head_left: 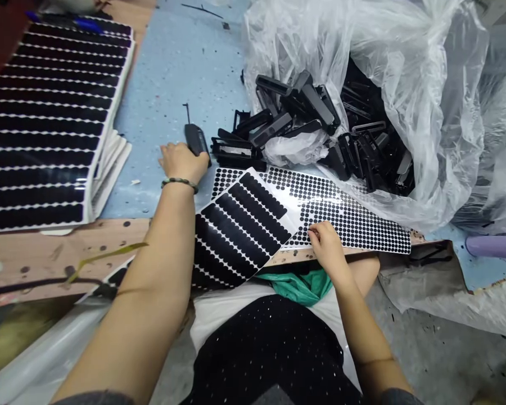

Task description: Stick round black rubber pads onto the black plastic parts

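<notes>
My left hand point(182, 162), with a beaded bracelet on its wrist, is on the blue tabletop. Its fingers are curled and partly hidden, and its thumb lies against a slim black plastic part point(196, 138) with a thin prong pointing away from me. Over the near edge of a white sheet of small black dots point(358, 219), my right hand point(328, 243) is closed in a pinch; anything between its fingertips is too small to make out. A second sheet with rows of larger black stickers point(236, 225) lies slantwise across the dot sheet, between my forearms.
Several black plastic parts point(274, 124) are heaped beyond the sheets, spilling from a clear plastic bag point(430, 73) holding more. On the left lies a thick stack of black sticker sheets point(46, 129) with a blue pen point(86, 25) on top. A purple object point(493, 246) is at the right.
</notes>
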`<state>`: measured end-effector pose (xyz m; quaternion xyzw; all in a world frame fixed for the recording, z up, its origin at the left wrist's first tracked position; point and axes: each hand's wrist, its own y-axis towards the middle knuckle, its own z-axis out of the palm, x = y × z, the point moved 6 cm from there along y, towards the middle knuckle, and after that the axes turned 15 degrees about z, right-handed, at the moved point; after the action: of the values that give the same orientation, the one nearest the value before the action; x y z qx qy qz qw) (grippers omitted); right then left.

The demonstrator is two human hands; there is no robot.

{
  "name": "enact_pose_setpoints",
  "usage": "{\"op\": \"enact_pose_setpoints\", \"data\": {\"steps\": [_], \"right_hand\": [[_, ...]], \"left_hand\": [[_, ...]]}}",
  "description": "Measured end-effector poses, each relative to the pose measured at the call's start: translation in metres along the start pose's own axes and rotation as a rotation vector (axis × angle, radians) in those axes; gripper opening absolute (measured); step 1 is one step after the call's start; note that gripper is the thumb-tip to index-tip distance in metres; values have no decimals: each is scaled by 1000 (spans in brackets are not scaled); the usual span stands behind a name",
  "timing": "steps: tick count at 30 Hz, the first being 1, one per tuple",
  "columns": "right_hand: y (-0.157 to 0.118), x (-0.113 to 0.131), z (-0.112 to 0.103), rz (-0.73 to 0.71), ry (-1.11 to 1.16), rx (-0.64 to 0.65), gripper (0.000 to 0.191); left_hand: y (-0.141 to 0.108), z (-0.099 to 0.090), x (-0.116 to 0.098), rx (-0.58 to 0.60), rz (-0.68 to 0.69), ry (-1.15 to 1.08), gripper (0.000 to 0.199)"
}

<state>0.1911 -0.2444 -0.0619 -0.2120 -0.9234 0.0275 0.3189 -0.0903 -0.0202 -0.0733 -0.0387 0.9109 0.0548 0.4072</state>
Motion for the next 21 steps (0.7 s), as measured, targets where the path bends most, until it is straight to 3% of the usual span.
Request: {"op": "enact_pose_setpoints", "data": {"steps": [4,7,10,13,15,17,19,21], "right_hand": [[17,4,18,62,-168,-28,11],[23,5,20,91,-166,-18,10],[25,4,16,93,-32,15,10],[23,3,11,161,284,54,5],[20,7,12,221,568,123,10],[16,21,15,249,801,220,16],[10,40,16,232,922,309,19],[6,59,13,177,949,319,19]], "left_hand": [[-5,-5,0,74,19,33,25],[-6,-19,0,34,4,51,28],[-17,-31,-2,-79,-18,-240,31],[-52,-24,-11,-102,-30,-666,41],[-86,-9,-23,10,-15,-795,40],[-125,13,-41,202,-8,-1006,42],[-156,27,-53,262,8,-1080,40],[-175,35,-61,287,22,-1115,36]]}}
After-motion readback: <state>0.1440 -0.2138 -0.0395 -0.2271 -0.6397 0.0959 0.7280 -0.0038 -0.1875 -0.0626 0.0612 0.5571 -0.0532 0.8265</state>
